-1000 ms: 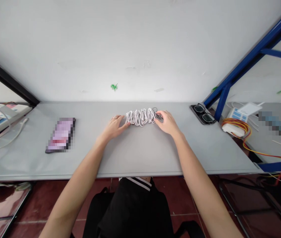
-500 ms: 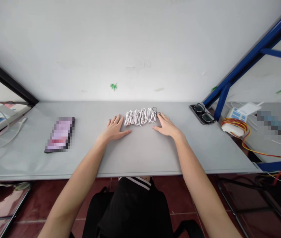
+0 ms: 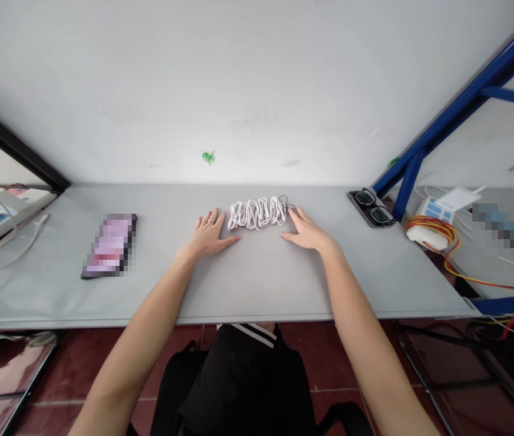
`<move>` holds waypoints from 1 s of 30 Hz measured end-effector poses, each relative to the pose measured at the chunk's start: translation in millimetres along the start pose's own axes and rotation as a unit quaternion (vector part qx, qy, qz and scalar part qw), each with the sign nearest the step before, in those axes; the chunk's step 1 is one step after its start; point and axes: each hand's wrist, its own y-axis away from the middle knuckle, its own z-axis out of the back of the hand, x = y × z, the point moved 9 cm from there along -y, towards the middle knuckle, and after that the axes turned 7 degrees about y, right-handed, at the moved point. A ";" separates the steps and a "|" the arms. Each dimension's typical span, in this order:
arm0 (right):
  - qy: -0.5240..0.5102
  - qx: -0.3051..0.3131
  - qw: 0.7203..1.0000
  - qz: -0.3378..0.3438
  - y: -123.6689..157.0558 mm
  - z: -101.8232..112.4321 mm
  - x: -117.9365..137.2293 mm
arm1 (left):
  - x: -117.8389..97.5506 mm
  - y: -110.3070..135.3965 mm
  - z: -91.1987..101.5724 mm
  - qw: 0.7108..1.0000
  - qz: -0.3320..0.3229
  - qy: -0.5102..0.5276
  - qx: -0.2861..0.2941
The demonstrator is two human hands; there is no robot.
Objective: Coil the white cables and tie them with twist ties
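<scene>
Several coiled white cables (image 3: 257, 214) lie side by side in a row on the grey tabletop (image 3: 257, 278). My left hand (image 3: 209, 235) rests flat on the table just left of the row, fingers spread, a ring on one finger. To the right of the row, my right hand (image 3: 304, 230) also lies flat with its fingers apart. Its fingertips are close to some thin black loops (image 3: 284, 203) at the row's right end; whether they touch cannot be made out. Neither hand holds anything.
A phone (image 3: 109, 245) with a blurred screen lies at the left. Glasses (image 3: 375, 207) sit on a dark tray at the back right. Beyond the blue frame (image 3: 406, 181) is a white device (image 3: 428, 233) wound with red and yellow wires. A white wall (image 3: 257, 91) stands behind.
</scene>
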 end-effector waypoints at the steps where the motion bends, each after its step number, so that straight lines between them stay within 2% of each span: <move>1: 0.000 0.001 1.000 0.002 0.1 -0.2 0.1 | 0.3 -0.2 0.3 1.000 -0.002 0.001 -0.001; 5: -0.004 0.008 1.000 0.002 1.0 -0.6 0.4 | 0.3 -0.7 2.7 1.000 -0.008 0.009 -0.004; 8: -0.014 -0.014 1.000 0.006 1.2 3.5 1.9 | -3.5 -0.9 8.9 0.999 -0.025 0.026 -0.027; 10: -0.015 -0.055 0.998 0.017 0.8 10.0 4.7 | -7.2 -0.7 14.1 0.997 -0.040 0.043 -0.049; 14: -0.040 -0.178 0.982 0.051 1.4 27.2 14.4 | -16.5 1.3 25.7 0.987 -0.076 0.095 -0.102; 17: -0.068 -0.225 0.970 0.059 -1.0 28.7 20.4 | -22.2 2.6 32.0 0.978 -0.087 0.126 -0.140; 21: -0.091 -0.236 0.967 0.032 -8.9 19.6 22.1 | -25.9 2.6 32.4 0.972 -0.074 0.151 -0.163; 30: -0.062 -0.251 0.966 0.009 -17.7 10.8 30.7 | -28.5 -0.4 26.1 0.972 -0.076 0.163 -0.154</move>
